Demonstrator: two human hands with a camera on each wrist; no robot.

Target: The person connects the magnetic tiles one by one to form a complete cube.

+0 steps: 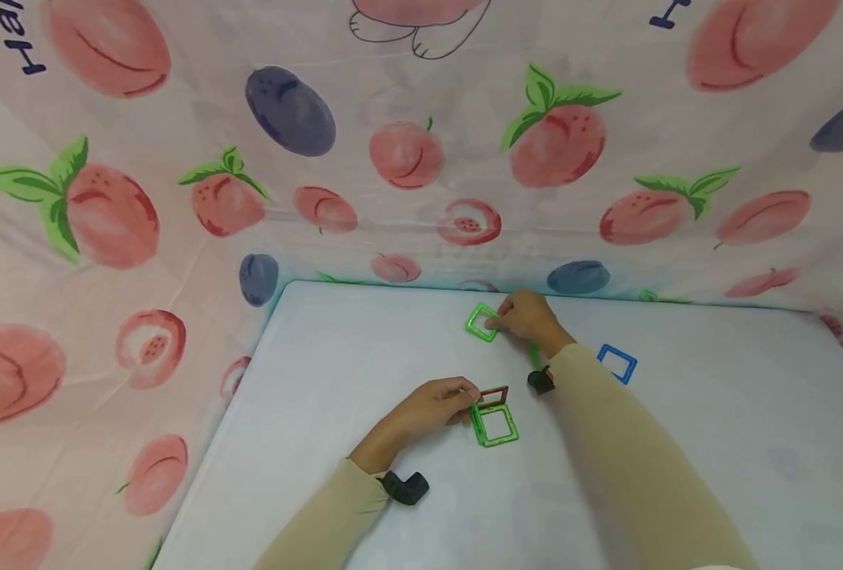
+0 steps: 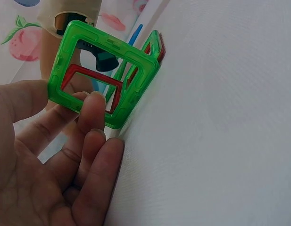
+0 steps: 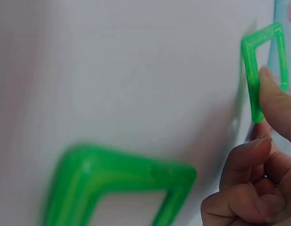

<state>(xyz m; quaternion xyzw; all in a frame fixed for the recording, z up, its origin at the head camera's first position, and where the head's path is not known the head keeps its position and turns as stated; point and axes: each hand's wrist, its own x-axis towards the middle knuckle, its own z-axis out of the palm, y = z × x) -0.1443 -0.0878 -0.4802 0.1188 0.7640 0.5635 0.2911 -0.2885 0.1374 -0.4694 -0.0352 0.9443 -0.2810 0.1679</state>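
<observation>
My left hand (image 1: 431,405) pinches an upright green square magnetic tile (image 2: 58,77) by its edge, thumb on one side and fingers on the other. Against this tile stand a red-brown tile (image 1: 493,391) and a second green square tile (image 1: 501,441), which leans out over the table toward the right. Farther back, my right hand (image 1: 533,318) holds another green square tile (image 3: 252,70) between thumb and fingers, tilted up off the white surface. Under the right wrist lies one more green tile (image 3: 131,169), mostly covered by the arm in the head view.
A blue square tile (image 1: 628,370) lies to the right, partly behind the right sleeve. The white table (image 1: 350,332) meets a fruit-printed cloth (image 1: 407,206) along its back and left edges. Each wrist carries a small black camera (image 1: 407,488).
</observation>
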